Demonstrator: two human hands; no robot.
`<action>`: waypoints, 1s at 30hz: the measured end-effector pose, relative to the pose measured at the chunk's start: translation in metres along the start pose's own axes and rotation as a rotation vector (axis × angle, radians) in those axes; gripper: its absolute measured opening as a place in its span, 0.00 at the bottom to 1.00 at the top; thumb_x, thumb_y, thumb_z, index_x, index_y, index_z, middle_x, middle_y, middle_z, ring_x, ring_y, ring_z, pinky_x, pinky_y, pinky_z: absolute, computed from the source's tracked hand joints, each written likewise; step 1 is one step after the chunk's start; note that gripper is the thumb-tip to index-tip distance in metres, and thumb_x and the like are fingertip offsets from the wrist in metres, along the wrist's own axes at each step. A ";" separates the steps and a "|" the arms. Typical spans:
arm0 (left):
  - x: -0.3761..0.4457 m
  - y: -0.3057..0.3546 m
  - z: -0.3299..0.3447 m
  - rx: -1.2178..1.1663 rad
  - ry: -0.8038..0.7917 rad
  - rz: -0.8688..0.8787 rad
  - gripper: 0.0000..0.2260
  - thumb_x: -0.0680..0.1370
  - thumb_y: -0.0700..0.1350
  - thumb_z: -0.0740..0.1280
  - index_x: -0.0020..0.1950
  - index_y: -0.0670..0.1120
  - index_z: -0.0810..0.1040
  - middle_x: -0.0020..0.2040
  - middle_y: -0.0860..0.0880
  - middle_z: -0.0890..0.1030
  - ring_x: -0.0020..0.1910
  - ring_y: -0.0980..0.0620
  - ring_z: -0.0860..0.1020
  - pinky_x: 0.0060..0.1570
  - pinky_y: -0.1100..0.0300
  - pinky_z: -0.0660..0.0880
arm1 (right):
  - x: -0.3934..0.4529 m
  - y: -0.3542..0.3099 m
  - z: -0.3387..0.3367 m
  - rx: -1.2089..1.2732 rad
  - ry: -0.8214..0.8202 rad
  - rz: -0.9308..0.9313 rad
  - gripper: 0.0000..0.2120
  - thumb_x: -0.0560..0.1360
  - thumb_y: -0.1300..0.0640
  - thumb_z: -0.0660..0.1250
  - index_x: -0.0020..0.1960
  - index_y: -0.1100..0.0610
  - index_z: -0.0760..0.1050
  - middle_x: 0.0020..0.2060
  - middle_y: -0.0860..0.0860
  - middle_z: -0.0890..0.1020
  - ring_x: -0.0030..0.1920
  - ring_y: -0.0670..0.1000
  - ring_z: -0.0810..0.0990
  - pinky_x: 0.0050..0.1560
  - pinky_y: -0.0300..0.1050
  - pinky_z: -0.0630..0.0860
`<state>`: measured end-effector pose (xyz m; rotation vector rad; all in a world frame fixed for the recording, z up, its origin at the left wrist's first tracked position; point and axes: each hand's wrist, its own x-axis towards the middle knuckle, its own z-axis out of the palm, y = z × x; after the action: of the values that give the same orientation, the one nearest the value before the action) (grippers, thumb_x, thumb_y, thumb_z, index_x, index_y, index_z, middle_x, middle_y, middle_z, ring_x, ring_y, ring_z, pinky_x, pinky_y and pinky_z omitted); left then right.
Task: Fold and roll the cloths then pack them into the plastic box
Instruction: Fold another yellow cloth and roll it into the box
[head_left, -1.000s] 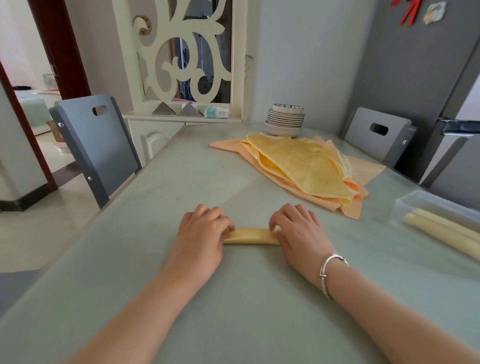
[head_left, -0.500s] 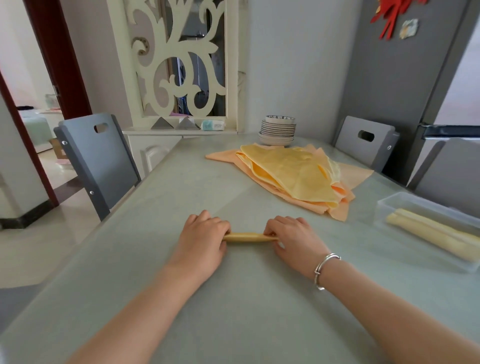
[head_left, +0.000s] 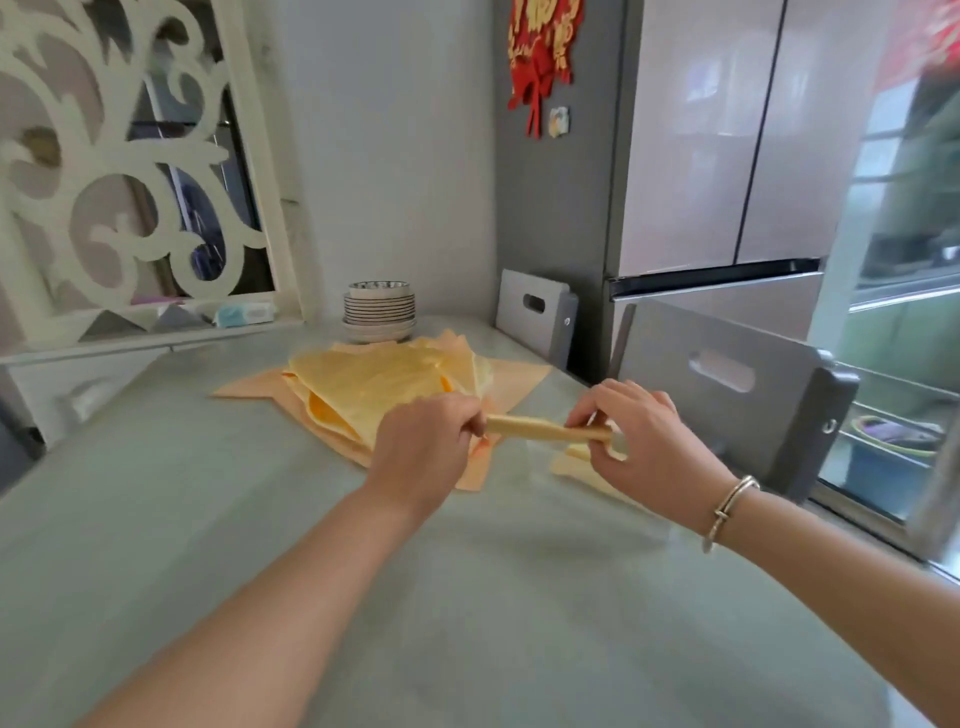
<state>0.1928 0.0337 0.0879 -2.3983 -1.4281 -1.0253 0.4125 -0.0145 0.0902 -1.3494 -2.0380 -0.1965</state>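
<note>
Flanking cloth pile (head_left: 384, 392): bowl stack (head_left: 379, 310), chairs (head_left: 727, 384)

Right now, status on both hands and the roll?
Left hand and right hand each grip an end of the rolled cloth, lifted. Plastic box blurred. Nothing blocking.

Both arms reach forward, left hand (head_left: 423, 449) and right hand (head_left: 641, 441) each closed in a grip, raised.

plastic box (head_left: 597, 470) blurred and mostly behind right hand (head_left: 641, 441), lattice screen (head_left: 114, 171) motion-smeared
</note>
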 end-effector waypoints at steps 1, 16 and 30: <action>0.015 0.010 0.015 -0.029 -0.037 0.045 0.08 0.73 0.39 0.64 0.42 0.50 0.81 0.44 0.52 0.83 0.45 0.49 0.79 0.39 0.58 0.69 | -0.002 0.017 -0.011 -0.026 -0.011 0.017 0.11 0.70 0.64 0.67 0.47 0.49 0.76 0.41 0.40 0.75 0.46 0.43 0.72 0.51 0.42 0.63; 0.060 0.036 0.084 -0.159 -0.657 0.161 0.26 0.76 0.67 0.51 0.53 0.49 0.79 0.48 0.51 0.81 0.52 0.51 0.76 0.59 0.48 0.71 | 0.012 0.095 -0.017 0.036 -0.637 0.128 0.10 0.69 0.60 0.69 0.46 0.47 0.81 0.43 0.45 0.81 0.45 0.48 0.79 0.50 0.42 0.77; 0.073 0.040 0.098 -0.079 -0.854 0.034 0.30 0.74 0.71 0.49 0.49 0.53 0.82 0.57 0.56 0.78 0.54 0.55 0.75 0.57 0.55 0.72 | 0.033 0.094 0.012 -0.172 -0.971 0.042 0.17 0.70 0.67 0.60 0.34 0.46 0.63 0.32 0.43 0.70 0.32 0.43 0.67 0.31 0.34 0.64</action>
<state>0.2940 0.1100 0.0684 -3.0716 -1.5402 0.0116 0.4805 0.0588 0.0797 -1.8068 -2.8027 0.3955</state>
